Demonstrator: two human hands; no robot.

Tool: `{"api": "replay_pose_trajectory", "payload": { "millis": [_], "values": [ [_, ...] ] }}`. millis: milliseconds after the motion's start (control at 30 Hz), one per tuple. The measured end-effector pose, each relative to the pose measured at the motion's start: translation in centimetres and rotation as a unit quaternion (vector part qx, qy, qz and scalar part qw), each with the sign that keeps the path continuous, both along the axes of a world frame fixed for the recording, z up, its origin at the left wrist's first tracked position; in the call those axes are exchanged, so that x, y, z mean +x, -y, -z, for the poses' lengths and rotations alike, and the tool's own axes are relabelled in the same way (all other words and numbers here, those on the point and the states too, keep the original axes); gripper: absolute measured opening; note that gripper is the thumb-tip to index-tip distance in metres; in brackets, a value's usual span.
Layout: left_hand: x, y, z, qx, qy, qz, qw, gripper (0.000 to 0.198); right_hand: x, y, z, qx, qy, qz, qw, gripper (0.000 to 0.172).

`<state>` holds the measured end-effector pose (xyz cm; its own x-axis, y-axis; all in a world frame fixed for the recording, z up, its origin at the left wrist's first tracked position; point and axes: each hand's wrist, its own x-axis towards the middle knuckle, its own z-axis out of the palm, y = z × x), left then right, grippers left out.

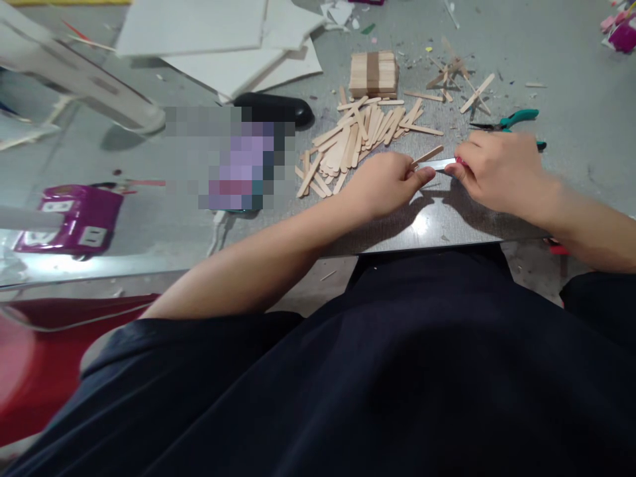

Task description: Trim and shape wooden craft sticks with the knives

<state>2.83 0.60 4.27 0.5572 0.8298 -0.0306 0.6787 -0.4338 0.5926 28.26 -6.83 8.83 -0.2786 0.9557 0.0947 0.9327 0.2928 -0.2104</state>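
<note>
My left hand [390, 182] is closed, pinching a wooden craft stick [428, 156] that points up and to the right. My right hand [497, 165] grips a craft knife [444, 164]; a bit of its red handle shows, and its bright blade reaches toward my left thumb. Whether the blade touches the stick I cannot tell. Just left of my hands lies a loose heap of craft sticks [350, 140]. Teal-handled pliers [517, 119] lie beyond my right hand, partly hidden by it.
A banded stack of craft sticks [373, 74] stands behind the heap. Crossed sticks [479, 96] and scraps are scattered nearby. White boards [199, 30], a black case [278, 109], a purple power strip [74, 218] and a pixelated phone-like patch [241, 165] occupy the left. The table edge [397, 250] runs before me.
</note>
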Motion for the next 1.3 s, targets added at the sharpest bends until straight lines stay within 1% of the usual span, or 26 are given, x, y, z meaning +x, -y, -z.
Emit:
{"api": "replay_pose_trajectory", "payload": {
  "millis": [100, 167, 200, 300, 367, 500, 567, 633, 733, 800, 833, 867, 933, 1000, 1067, 1133, 1233, 1300],
  "values": [
    [0.0, 0.0, 0.1, 0.012, -0.012, -0.003, 1.000, 0.056, -0.4, 0.2, -0.1, 0.005, 0.099, 0.010, 0.995, 0.044],
    [0.0, 0.0, 0.2, 0.011, -0.015, -0.006, 1.000, 0.057, -0.5, 0.3, 0.0, 0.010, 0.129, 0.009, 0.992, 0.046],
    [0.0, -0.1, 0.3, 0.010, -0.016, -0.006, 1.000, 0.057, -0.5, 0.3, 0.0, 0.013, 0.122, 0.006, 0.992, 0.046],
    [0.0, -0.2, 0.5, 0.019, -0.019, -0.004, 1.000, 0.057, -0.2, 0.2, 0.3, 0.019, 0.057, 0.003, 0.998, 0.046],
    [0.0, -0.2, 0.6, 0.022, -0.024, 0.000, 0.999, 0.055, 0.0, 0.1, 0.3, 0.015, 0.028, 0.000, 0.999, 0.049],
    [-0.2, -0.3, 0.6, 0.013, -0.028, -0.001, 1.000, 0.054, 0.0, 0.1, 0.2, 0.011, 0.030, 0.002, 0.999, 0.056],
    [-0.2, -0.3, 0.6, 0.015, -0.023, 0.002, 1.000, 0.054, -0.2, 0.1, 0.5, 0.019, 0.035, 0.006, 0.999, 0.053],
    [-0.1, -0.2, 0.4, 0.025, -0.031, 0.001, 0.999, 0.055, -0.5, 0.1, 1.0, 0.030, 0.056, 0.018, 0.998, 0.046],
    [0.3, 0.0, 0.1, 0.049, -0.087, -0.016, 0.995, 0.058, -0.8, -0.3, 1.9, 0.013, 0.081, 0.051, 0.995, 0.035],
    [0.6, 0.3, -0.1, 0.063, -0.126, -0.026, 0.990, 0.057, -0.8, -0.7, 2.1, -0.031, 0.041, 0.049, 0.997, 0.029],
    [0.8, 0.5, -0.2, 0.068, -0.143, -0.028, 0.987, 0.056, -0.7, -0.9, 2.0, -0.063, 0.006, 0.041, 0.997, 0.031],
    [0.9, 0.7, -0.3, 0.074, -0.157, -0.027, 0.984, 0.055, -0.5, -1.1, 1.9, -0.103, -0.034, 0.031, 0.994, 0.036],
    [1.0, 1.0, -0.4, 0.086, -0.181, -0.020, 0.979, 0.055, -0.2, -1.4, 1.6, -0.190, -0.111, 0.022, 0.975, 0.048],
    [0.9, 1.2, -0.4, 0.092, -0.193, -0.010, 0.977, 0.059, 0.2, -1.7, 1.6, -0.253, -0.187, 0.012, 0.949, 0.055],
    [0.8, 1.1, -0.3, 0.090, -0.189, -0.012, 0.978, 0.059, 0.5, -2.0, 2.0, -0.272, -0.255, -0.009, 0.928, 0.058],
    [0.6, 0.9, 0.0, 0.090, -0.166, -0.019, 0.982, 0.054, 0.8, -2.1, 2.6, -0.277, -0.305, -0.023, 0.911, 0.059],
    [0.3, 0.5, 0.6, 0.098, -0.121, -0.017, 0.988, 0.047, 0.7, -2.1, 3.2, -0.273, -0.339, 0.000, 0.901, 0.058],
    [0.3, 0.6, 0.6, 0.098, -0.119, -0.020, 0.988, 0.049, 0.5, -2.0, 3.2, -0.263, -0.351, 0.024, 0.898, 0.057]
  ]
}}
